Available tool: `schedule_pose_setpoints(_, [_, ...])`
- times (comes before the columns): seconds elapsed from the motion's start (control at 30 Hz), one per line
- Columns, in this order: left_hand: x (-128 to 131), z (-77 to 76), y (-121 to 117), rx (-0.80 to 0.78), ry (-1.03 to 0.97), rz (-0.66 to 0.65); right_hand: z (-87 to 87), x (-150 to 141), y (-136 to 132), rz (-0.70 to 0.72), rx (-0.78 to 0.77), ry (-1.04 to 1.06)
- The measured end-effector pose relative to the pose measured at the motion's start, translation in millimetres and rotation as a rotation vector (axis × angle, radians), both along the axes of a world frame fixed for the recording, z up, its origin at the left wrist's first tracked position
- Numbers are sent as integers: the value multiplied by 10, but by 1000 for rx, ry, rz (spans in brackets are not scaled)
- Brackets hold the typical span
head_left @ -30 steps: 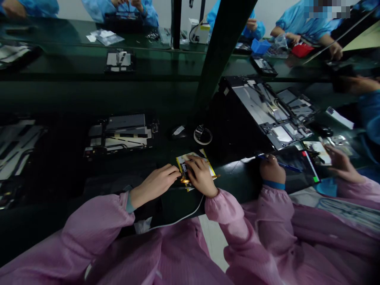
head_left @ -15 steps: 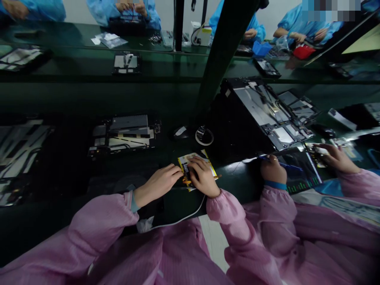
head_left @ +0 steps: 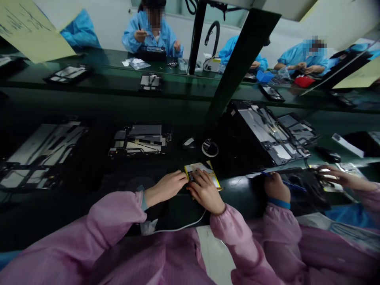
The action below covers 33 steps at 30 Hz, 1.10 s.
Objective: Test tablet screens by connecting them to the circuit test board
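A flat white battery pack (head_left: pixel 214 179) with yellow-taped edges lies on the dark green bench in front of me. Over its face my right hand (head_left: pixel 208 194) rests with the fingers stretched out and apart, its thumb near the lower left edge. My left hand (head_left: pixel 169 186) comes in from the side, fingertips pinched together at the pack's left edge. Whatever sits between those fingertips is too small and covered to make out. Part of the pack is hidden under my right hand.
Behind the pack are a computer mouse (head_left: pixel 189 143) and a round white-rimmed object (head_left: pixel 210 148). Opened device housings (head_left: pixel 139 138) lie left; a housing stack (head_left: pixel 252 138) stands right. Beside me, a co-worker's hand (head_left: pixel 277 188) holds a blue tool. A white cable (head_left: pixel 181 227) runs along the front.
The view has tilted up and shifted left, showing more of the far bench. The orange strip seen at the pack's lower edge is now mostly covered by my right hand.
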<state>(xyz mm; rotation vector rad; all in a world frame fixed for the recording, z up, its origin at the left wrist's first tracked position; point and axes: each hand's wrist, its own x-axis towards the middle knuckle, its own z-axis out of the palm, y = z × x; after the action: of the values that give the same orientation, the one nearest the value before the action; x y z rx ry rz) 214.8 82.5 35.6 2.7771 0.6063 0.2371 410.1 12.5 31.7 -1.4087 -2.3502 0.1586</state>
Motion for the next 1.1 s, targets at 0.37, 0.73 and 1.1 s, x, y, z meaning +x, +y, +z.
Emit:
schedule_pose_setpoints(0.37, [-24,97,-198,-16,36,163,-112,472,-659,-807,143,381])
schedule_pose_setpoints(0.73, [-81,471,-500,-558,-321,15,-298,381,-494,-893,135,289])
schedule_pose_setpoints(1.1, [-266,538,-612,-747,-611,236,228,154,-501,-363,-358,896])
